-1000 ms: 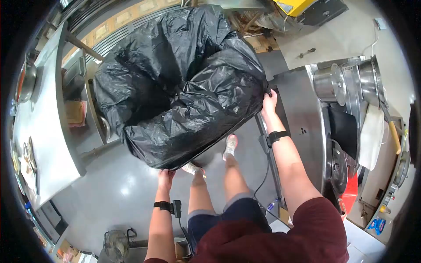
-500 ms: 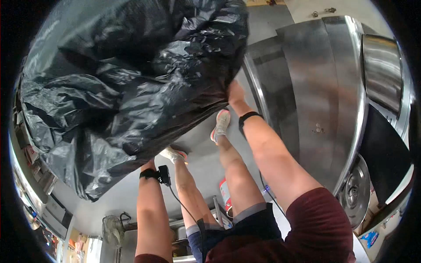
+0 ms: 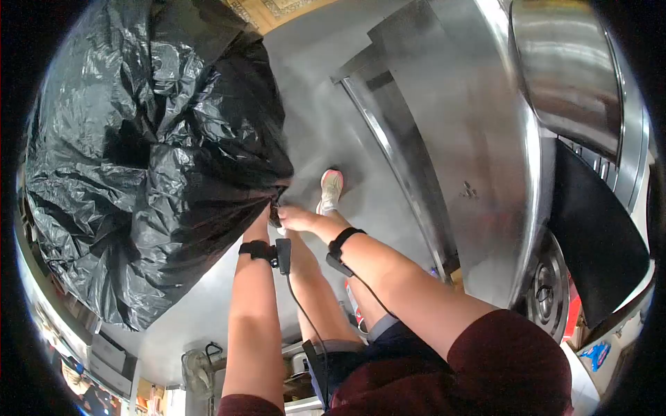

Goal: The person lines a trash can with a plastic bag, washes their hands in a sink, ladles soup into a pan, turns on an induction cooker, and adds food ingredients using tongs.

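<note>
Gripping a big black bag with both hands set close together

Black bag [image 3: 159, 152] fills the left side of the scene, bulging and creased, from the far edge of view to near the legs. Its folds draw in to a narrow bunch at its right edge, where both hands meet.

Right hand [image 3: 297, 218]: fingers drawn in narrow, pinching the bunched plastic. Left hand [image 3: 266, 213]: just beside it, at the bag's near edge; fingertips hidden, but the folds running to it suggest a closed grip on the bag. Judgement: hands sit together so the loose rim stays gathered, and arms reach away from the body so the wide bulk hangs off to the left of the legs.

Edges and room: a strip of grey floor [image 3: 309, 90] runs between the bag and the steel counter [image 3: 465, 125] on the right; one shoe [image 3: 331, 184] stands on it. This strip seems the main open room for the hands. Along the counter's right side sit a steel pot [image 3: 569, 76], a black board [image 3: 596, 229] and a round lid [image 3: 544, 291], all well apart from the bag. A cable [image 3: 302, 305] trails from the left wrist strap [image 3: 258, 250] toward the lap; it could snag, in my judgement. What lies behind the bag: cannot tell.
</note>
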The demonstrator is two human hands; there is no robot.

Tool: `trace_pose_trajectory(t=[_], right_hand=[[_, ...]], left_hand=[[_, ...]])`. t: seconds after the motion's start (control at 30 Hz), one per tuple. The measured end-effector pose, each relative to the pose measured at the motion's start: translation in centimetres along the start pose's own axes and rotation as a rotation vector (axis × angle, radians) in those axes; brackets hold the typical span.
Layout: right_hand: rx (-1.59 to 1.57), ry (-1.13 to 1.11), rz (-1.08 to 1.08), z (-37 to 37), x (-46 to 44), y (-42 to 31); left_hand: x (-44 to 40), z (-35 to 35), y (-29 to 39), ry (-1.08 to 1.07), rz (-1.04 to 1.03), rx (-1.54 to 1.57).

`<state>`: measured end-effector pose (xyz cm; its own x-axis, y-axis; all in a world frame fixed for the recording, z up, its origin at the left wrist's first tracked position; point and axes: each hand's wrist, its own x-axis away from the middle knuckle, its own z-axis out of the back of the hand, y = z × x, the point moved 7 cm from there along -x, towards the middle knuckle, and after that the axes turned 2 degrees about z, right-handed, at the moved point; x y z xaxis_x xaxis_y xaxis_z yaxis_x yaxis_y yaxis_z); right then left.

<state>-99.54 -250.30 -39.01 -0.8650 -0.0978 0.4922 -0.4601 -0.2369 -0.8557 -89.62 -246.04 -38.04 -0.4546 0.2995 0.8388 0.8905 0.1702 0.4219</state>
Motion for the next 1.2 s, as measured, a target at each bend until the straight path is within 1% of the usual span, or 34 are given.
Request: trace_pose_trajectory(t=[0.03,0.07,0.1,0.13,0.17,0.2,0.23,0.3,0.33,0.43,0.47,0.5,0.57,0.67,0.77,0.87,0.97,1.0,1.07,1.13,1.2], right_hand=[[-0.101,0.087,-0.060,2.6,0.6,0.1],[-0.203,0.279,-0.167,5.9,1.3,0.6],[-0.320,0.500,-0.217,9.3,2.2,0.8],[-0.412,0.700,-0.198,13.1,2.7,-0.7],[-0.495,0.830,-0.134,16.3,2.4,-2.7],[-0.577,0.968,-0.074,18.7,2.0,-3.2],[-0.542,0.939,-0.058,19.8,-2.1,-1.0],[-0.959,0.733,-0.092,21.1,-5.6,-1.5],[-1.397,0.517,-0.134,21.9,-5.5,-5.6],[-1.731,0.278,0.271,21.7,-5.0,-7.3],[-1.748,0.275,0.321,22.2,-4.1,-7.0],[-1.641,0.384,0.227,23.2,-1.9,-7.1],[-1.405,0.579,0.046,26.0,2.7,-9.0],[-1.216,0.780,0.124,31.7,0.6,-5.8],[-0.970,0.799,0.065,34.0,-6.1,0.6],[-0.536,0.837,-0.116,31.4,-9.9,5.5],[-0.487,0.890,-0.061,28.0,-10.0,7.4],[-0.306,1.018,-0.068,27.1,-7.6,5.5],[-0.262,1.259,-0.116,23.6,-2.6,2.3],[-0.111,1.224,-0.201,18.5,0.0,1.6],[-0.247,1.025,-0.182,12.9,0.5,0.5]], left_hand=[[-0.9,-0.6,0.4,-0.012,-0.009,-0.016],[-2.0,-1.3,0.7,-0.026,-0.012,-0.030],[-3.0,-1.8,0.7,-0.034,-0.012,-0.043],[-4.1,-2.0,0.6,-0.043,-0.010,-0.055],[-5.1,-2.2,0.2,-0.049,-0.003,-0.069],[-5.7,-2.5,-0.3,-0.052,0.011,-0.077],[-6.0,-2.5,-1.3,-0.060,0.027,-0.092],[-6.0,-1.6,-3.1,-0.059,0.049,-0.134],[-5.6,-0.9,-4.0,-0.059,0.061,-0.163],[-2.9,1.0,-4.7,-0.034,0.103,-0.297],[-1.8,1.4,-4.3,0.001,0.116,-0.338],[-2.4,3.8,-4.9,0.029,0.213,-0.016],[-1.8,3.6,-2.2,-0.020,0.059,0.335],[-1.1,1.6,0.5,-0.148,0.001,0.474],[-3.7,3.6,-1.4,-0.003,0.063,0.427],[-2.8,3.1,-1.8,-0.002,0.035,0.330],[-1.1,2.9,-2.3,0.003,0.041,0.319],[-0.7,3.1,-2.5,0.010,0.046,0.317],[0.0,2.7,-2.8,0.014,0.054,0.311],[0.3,2.7,-3.2,0.024,0.071,0.274],[0.4,1.8,-3.1,0.030,0.080,0.232]])
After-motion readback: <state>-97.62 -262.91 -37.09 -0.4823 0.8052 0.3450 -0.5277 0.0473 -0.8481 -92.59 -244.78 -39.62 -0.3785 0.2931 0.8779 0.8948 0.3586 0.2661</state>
